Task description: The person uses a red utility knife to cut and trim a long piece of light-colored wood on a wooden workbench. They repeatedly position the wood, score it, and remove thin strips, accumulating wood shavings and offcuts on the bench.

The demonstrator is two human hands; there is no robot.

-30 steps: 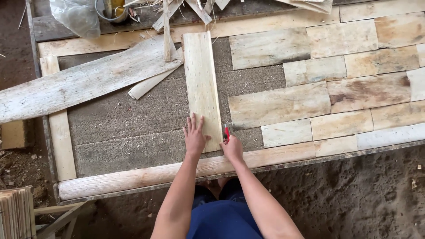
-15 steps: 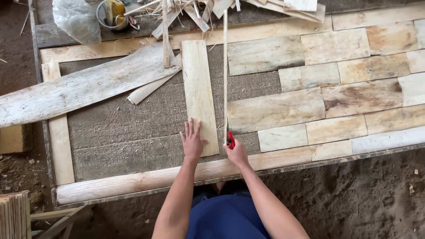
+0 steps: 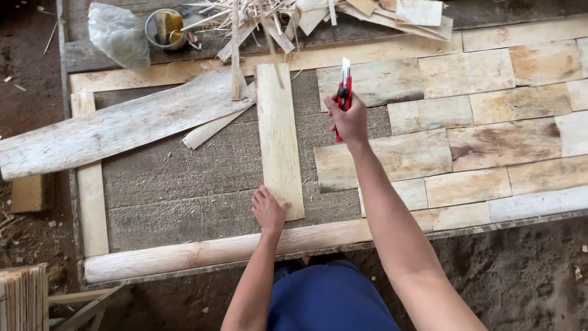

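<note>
A pale upright veneer strip (image 3: 278,135) lies on the brown fibre board (image 3: 177,184) inside a light wooden frame (image 3: 214,250). My left hand (image 3: 268,210) presses flat on the strip's near end. My right hand (image 3: 349,119) is raised over the board's far part and grips a red utility knife (image 3: 343,92) with its blade pointing away. To the right of the strip, several pale rectangular veneer pieces (image 3: 478,122) cover the board like tiles.
A long rough plank (image 3: 122,129) lies slanted across the frame's left side, with a thin offcut (image 3: 211,129) under it. At the back are a heap of wood slivers (image 3: 294,15), a tin with glue (image 3: 166,27) and a plastic bag (image 3: 116,34). Dirt floor surrounds the frame.
My right hand has lifted the knife from the strip's near right edge up towards the far end. A thin sliver that stood along the strip's right edge is gone. The left hand stayed put.
</note>
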